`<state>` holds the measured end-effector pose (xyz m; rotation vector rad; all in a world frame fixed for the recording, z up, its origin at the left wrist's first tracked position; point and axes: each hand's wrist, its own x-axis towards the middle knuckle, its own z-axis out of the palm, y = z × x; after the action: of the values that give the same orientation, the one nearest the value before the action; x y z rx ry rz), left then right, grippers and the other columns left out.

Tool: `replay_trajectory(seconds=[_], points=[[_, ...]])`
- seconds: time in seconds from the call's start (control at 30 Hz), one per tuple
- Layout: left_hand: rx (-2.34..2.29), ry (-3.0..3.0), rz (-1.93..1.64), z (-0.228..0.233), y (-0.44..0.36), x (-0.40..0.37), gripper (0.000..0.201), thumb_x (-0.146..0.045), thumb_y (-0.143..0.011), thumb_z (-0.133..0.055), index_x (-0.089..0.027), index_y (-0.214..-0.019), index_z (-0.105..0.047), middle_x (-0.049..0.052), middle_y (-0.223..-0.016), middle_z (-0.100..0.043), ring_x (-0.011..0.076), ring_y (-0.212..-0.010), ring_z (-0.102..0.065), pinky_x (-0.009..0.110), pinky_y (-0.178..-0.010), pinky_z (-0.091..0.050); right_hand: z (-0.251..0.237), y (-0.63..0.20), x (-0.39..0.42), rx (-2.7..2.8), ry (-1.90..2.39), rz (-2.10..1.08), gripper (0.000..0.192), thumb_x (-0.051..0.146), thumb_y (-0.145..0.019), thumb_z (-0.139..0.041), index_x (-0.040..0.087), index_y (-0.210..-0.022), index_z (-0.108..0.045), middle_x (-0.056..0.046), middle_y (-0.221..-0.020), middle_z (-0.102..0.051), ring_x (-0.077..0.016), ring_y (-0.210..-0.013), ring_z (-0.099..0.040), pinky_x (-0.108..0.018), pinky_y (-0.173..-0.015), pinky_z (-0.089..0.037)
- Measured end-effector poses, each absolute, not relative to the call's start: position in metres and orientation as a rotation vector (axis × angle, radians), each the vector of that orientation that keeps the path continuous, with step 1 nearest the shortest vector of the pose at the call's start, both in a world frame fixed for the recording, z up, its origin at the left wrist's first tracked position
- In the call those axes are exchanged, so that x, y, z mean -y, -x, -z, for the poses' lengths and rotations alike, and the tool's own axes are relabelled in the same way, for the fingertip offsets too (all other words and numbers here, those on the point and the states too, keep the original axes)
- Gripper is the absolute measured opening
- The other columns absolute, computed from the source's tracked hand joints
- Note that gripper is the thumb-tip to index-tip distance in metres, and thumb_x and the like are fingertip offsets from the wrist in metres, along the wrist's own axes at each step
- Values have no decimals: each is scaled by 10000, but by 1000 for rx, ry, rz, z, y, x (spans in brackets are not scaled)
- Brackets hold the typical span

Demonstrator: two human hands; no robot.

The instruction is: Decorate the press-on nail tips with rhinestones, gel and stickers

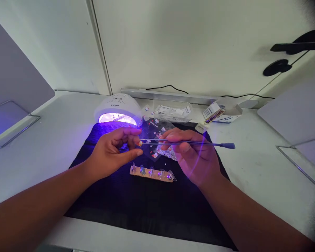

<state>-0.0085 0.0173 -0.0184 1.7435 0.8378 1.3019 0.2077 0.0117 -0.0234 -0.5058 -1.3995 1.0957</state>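
Note:
My right hand (196, 154) grips a pair of thin tweezers (204, 142), their tips pointing left. Those tips reach a tiny yellow-and-red piece (140, 143) at the fingertips of my left hand (112, 148). My left fingers are curled around it, too small to name. Below both hands lies a tan strip (147, 175) carrying several clear nail tips, one of them bluish (142, 170). Behind the hands a clear sheet of cartoon stickers (154, 127) rests on the black cloth (147, 210). A clear plastic piece (166, 152) is partly hidden by my right hand.
A white nail lamp (118, 105) glows purple at the back left. Behind the sheet sits a clear box (170, 111) of packets. To the right are a small bottle (201, 127) and an open alcohol pad box (228, 115). Wire stands (21, 131) are at the sides.

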Motion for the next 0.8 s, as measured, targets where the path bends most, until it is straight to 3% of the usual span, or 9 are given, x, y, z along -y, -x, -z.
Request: replay_trajectory(seconds=[0.3, 0.8], points=[[-852, -1756, -1309, 21, 10, -17, 338, -131, -748, -777, -208, -1071, -713, -15, -782, -692, 93, -696, -657, 189, -662, -570, 27, -209, -11, 1419, 509, -1082, 139, 345, -912, -665, 312, -979, -782, -23, -939, -705, -140, -817, -703, -296, -711, -617], [-916, -2240, -1294, 28, 17, -19, 222, -210, -870, -707, -182, -1089, -682, 10, -849, -718, 119, -769, -682, 232, -745, -574, 22, -211, -11, 1435, 514, -1059, 141, 367, -893, -684, 285, -937, -790, -31, -881, -724, -142, -749, -676, -302, -677, -579]])
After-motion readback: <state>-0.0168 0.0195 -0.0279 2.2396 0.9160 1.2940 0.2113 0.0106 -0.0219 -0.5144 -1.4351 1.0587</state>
